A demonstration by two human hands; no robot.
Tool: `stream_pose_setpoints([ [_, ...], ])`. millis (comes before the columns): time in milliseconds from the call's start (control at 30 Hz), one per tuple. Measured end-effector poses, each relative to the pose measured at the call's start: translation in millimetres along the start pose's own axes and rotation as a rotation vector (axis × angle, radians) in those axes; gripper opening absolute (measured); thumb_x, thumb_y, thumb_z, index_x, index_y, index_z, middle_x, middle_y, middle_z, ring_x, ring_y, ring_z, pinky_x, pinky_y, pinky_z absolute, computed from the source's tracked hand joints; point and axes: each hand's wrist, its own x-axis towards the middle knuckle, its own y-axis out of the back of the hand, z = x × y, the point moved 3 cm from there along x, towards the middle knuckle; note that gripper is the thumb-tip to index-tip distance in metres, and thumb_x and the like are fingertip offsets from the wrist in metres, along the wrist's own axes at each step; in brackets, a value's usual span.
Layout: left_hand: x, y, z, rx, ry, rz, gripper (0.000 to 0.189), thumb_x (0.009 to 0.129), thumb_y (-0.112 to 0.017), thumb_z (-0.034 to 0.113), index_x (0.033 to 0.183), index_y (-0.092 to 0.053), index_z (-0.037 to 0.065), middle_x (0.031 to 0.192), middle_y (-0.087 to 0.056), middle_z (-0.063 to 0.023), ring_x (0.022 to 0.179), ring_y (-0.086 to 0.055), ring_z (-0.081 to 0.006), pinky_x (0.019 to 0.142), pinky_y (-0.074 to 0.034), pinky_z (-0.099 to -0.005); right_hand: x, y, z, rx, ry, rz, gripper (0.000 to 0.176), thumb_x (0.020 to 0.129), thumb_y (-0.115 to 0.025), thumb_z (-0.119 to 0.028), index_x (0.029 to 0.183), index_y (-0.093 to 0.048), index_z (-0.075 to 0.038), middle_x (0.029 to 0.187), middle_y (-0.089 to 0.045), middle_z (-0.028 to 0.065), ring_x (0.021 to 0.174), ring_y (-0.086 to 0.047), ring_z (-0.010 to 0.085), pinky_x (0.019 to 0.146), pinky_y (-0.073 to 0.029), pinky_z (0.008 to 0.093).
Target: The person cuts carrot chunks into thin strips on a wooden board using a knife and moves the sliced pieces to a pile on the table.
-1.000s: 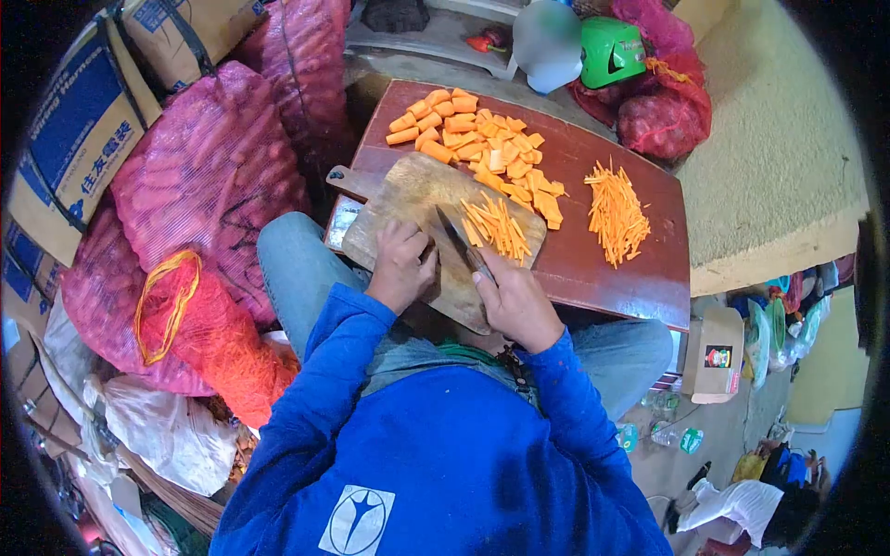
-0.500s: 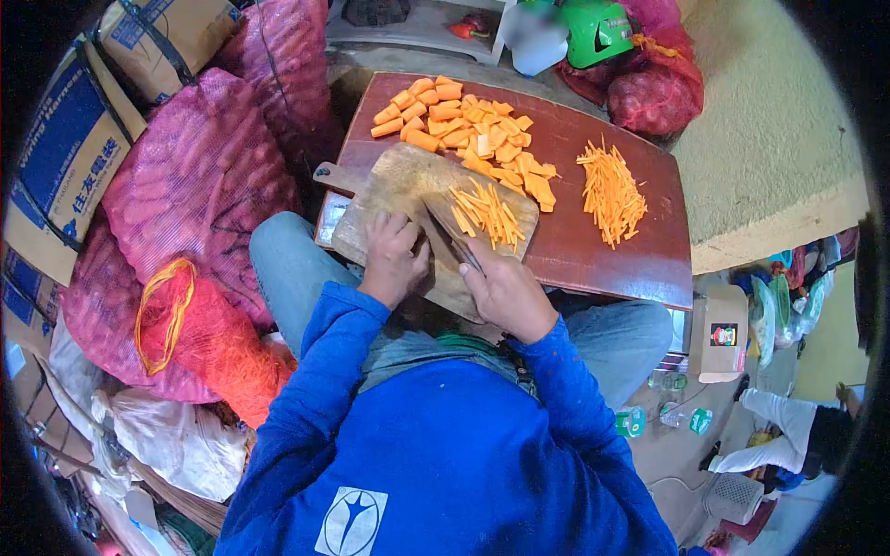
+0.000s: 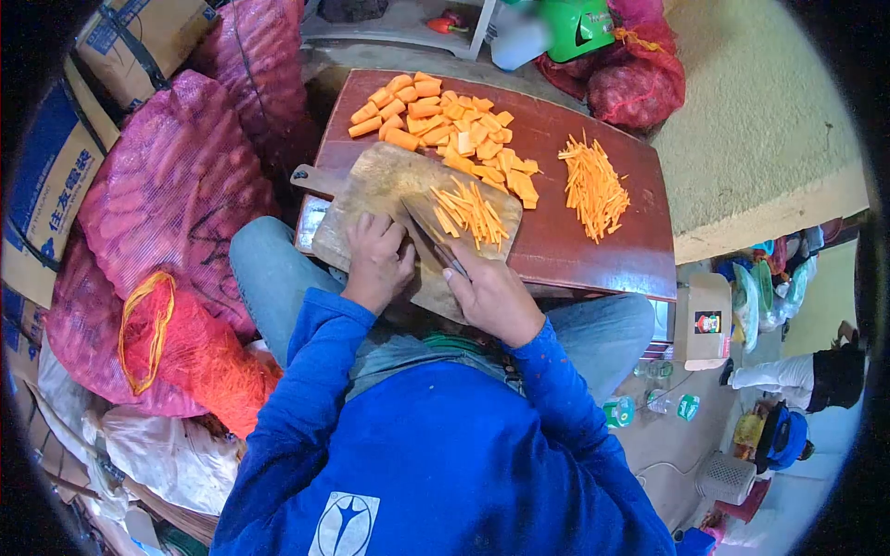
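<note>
My right hand [image 3: 496, 296] is wrapped around the handle of a knife [image 3: 428, 232]. Its blade lies across a wooden cutting board [image 3: 357, 199], just left of some thin carrot strips [image 3: 473, 213]. On the board's left part rests my left hand [image 3: 378, 261], fingers curled and close to the blade; whatever they may hold is hidden. Beyond the board are flat carrot slices [image 3: 487, 153] and thicker carrot chunks [image 3: 394, 104]. A larger heap of carrot strips [image 3: 593, 190] lies apart at the right.
A reddish-brown table [image 3: 556, 246] carries the board and carrots. Mesh sacks [image 3: 176, 204] and cardboard boxes [image 3: 51, 185] crowd the left. To the right stand a concrete ledge [image 3: 751, 139] and an open carton [image 3: 703, 324]. Another person [image 3: 788, 375] is at the far right.
The whole view has shifted, so the scene sits slightly further left. Both hands and the knife keep nearly the same places over the board. More of the far-right background shows.
</note>
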Motion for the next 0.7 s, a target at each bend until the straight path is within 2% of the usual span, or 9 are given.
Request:
stream_pose_setpoints([
  [133,-3,1,-1,-0.004,0.007,0.001,0.022,0.074,-0.081,0.013,0.091,-0.068,0.007,0.099,-0.058,-0.0122,0.1,-0.055,-0.0359,0.088,-0.041,-0.05,-2,-9,0,0.005,0.038,0.037,0.048,0.104,-0.062,-0.022,0.144,-0.05,0.003,0.107,-0.071,0.0364,0.101,-0.069,0.0556,0.086,-0.055,0.0629],
  [200,0,2,1,-0.018,-0.034,0.03,0.027,0.075,-0.08,0.011,0.099,-0.068,0.005,0.1,-0.058,-0.0134,0.099,-0.055,-0.0379,0.087,-0.044,-0.0508,-3,-10,-1,-0.02,0.071,0.055,0.048,0.104,-0.062,-0.022,0.143,-0.05,0.003,0.106,-0.071,0.0361,0.1,-0.069,0.0556,0.086,-0.055,0.0625],
  [367,-1,3,0,-0.011,-0.013,0.001,0.026,0.075,-0.08,0.012,0.097,-0.068,0.006,0.1,-0.057,-0.0127,0.099,-0.055,-0.0369,0.086,-0.043,-0.0501,1,-4,9,0.085,0.051,0.064,0.043,0.104,-0.064,-0.022,0.14,-0.054,-0.001,0.099,-0.07,0.0352,0.097,-0.07,0.0552,0.083,-0.055,0.0626],
  [533,-1,1,2,0.011,-0.01,-0.02,0.023,0.074,-0.08,0.014,0.092,-0.068,0.007,0.101,-0.058,-0.0127,0.101,-0.055,-0.0366,0.087,-0.042,-0.0518,-1,-2,0,0.1,-0.016,0.046,0.039,0.104,-0.063,-0.022,0.137,-0.056,-0.002,0.1,-0.07,0.0354,0.098,-0.069,0.0558,0.082,-0.054,0.0635],
  [700,1,4,3,0.016,0.021,-0.039,0.022,0.075,-0.08,0.015,0.092,-0.068,0.007,0.102,-0.059,-0.0133,0.103,-0.055,-0.0364,0.088,-0.042,-0.0516,1,1,1,0.077,0.043,0.061,0.039,0.104,-0.064,-0.02,0.138,-0.054,-0.002,0.102,-0.07,0.0349,0.097,-0.068,0.0557,0.081,-0.054,0.0642],
])
